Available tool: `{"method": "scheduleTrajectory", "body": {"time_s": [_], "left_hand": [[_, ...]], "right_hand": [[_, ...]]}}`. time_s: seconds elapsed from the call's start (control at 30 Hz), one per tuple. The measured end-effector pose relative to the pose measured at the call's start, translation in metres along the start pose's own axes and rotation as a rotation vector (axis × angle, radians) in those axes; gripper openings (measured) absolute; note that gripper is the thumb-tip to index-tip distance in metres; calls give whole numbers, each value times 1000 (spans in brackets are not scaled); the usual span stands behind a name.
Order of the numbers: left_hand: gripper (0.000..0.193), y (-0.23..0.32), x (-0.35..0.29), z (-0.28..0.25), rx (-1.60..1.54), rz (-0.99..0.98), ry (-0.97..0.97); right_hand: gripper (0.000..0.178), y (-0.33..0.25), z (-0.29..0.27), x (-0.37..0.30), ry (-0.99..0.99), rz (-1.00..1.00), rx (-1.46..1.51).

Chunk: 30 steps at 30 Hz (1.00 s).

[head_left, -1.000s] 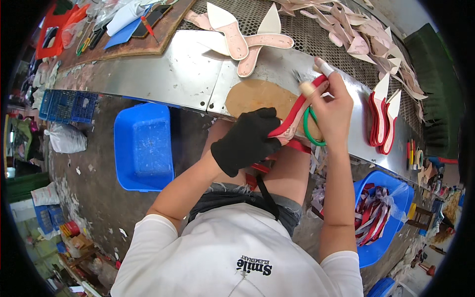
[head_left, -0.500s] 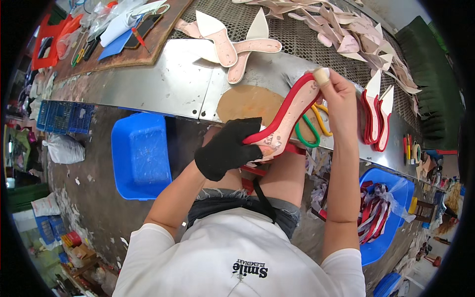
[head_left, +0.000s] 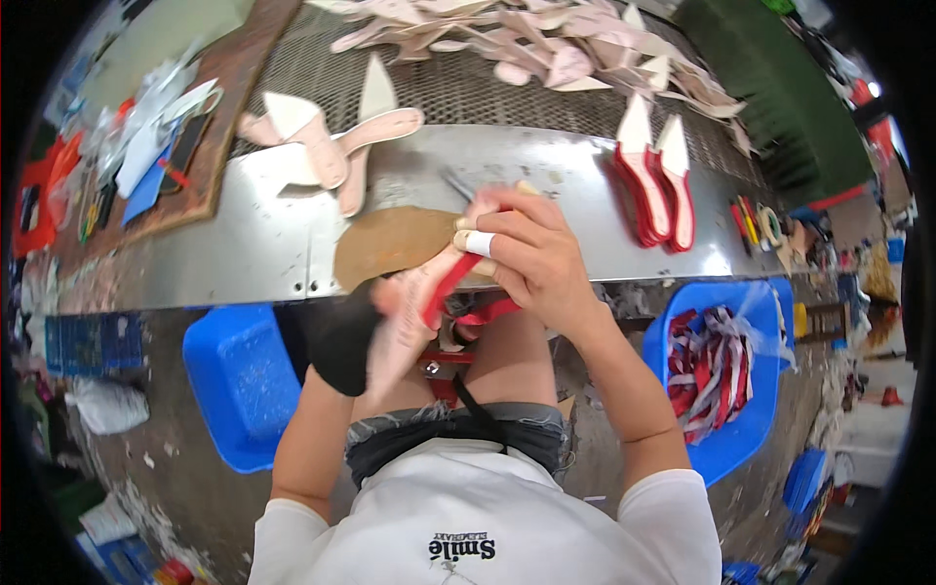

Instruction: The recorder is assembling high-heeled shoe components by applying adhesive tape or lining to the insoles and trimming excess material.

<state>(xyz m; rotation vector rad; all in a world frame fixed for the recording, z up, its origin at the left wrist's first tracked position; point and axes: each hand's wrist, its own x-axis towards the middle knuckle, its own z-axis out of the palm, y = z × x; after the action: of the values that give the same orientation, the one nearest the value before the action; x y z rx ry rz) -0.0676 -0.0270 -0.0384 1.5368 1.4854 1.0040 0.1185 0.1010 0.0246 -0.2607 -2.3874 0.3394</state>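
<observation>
A pale pink shoe insole (head_left: 417,300) with a red edge slants over my lap, blurred by motion. My left hand (head_left: 341,336), in a black glove with bare fingertips, grips its lower part. Bent over its upper end are the fingers of my right hand (head_left: 534,246), with pale wraps on some fingertips; they close on the insole there. Just beyond lies a brown oval pad (head_left: 385,250) on the metal bench. Scissor blades (head_left: 454,181) poke out past my right fingers, which hide the handles. A red strip (head_left: 487,313) shows below the insole.
Red-edged insoles (head_left: 643,190) stand stacked at the right. Plain insoles (head_left: 314,146) lie at the left, with a large pile (head_left: 575,49) on the mesh behind. Blue tubs (head_left: 239,390) flank my legs; the right one holds red and white strips (head_left: 710,370).
The insole has swung round and lower, its underside now tilted toward me. My right hand has come down and inward, bending over its end. The view has shifted, so the bench appears further right.
</observation>
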Motion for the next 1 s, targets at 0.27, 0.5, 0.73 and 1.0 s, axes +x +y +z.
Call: {"method": "scheduleTrajectory", "body": {"time_s": [0.27, 0.5, 0.73, 1.0], "left_hand": [[53, -6, -30, -78, -1926, 409, 202], [29, -2, -42, -114, -1029, 173, 625], [18, -4, -33, -130, -301, -194, 804], [22, -63, 6, -111, -280, 15, 1078]], "right_hand": [[45, 141, -86, -106, 669, 989, -99], [60, 199, -128, -151, 335, 947, -943], [28, 100, -11, -22, 204, 387, -416], [29, 38, 161, 156, 67, 267, 41]]}}
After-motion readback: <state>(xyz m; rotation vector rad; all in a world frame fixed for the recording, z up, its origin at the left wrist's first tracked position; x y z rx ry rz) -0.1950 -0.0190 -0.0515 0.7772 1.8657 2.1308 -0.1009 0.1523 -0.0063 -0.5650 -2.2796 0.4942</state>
